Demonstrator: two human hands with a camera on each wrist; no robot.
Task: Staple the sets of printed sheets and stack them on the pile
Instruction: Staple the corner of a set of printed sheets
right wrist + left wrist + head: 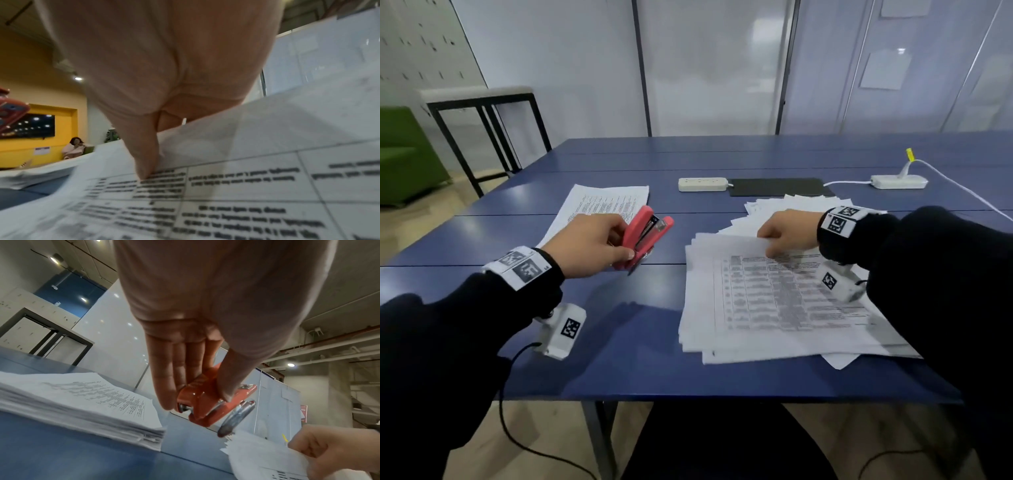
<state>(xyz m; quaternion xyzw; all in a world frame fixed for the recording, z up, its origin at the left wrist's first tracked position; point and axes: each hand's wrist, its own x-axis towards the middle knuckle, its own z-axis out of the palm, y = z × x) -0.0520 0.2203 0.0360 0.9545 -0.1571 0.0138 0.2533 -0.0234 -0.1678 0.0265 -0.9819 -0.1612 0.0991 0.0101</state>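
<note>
ur left hand [589,245] grips red stapler [645,236] above blue table [619,329] | ur right hand [787,233] pinches top sheet [774,294] of loose sheets, near-right | stapled pile [606,205] far-left

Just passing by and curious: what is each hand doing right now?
Left hand: grips the red stapler.
Right hand: pinches the top printed sheets.

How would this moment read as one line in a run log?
left hand: holds red stapler | right hand: pinches top printed sheets | stapling: not yet
</note>
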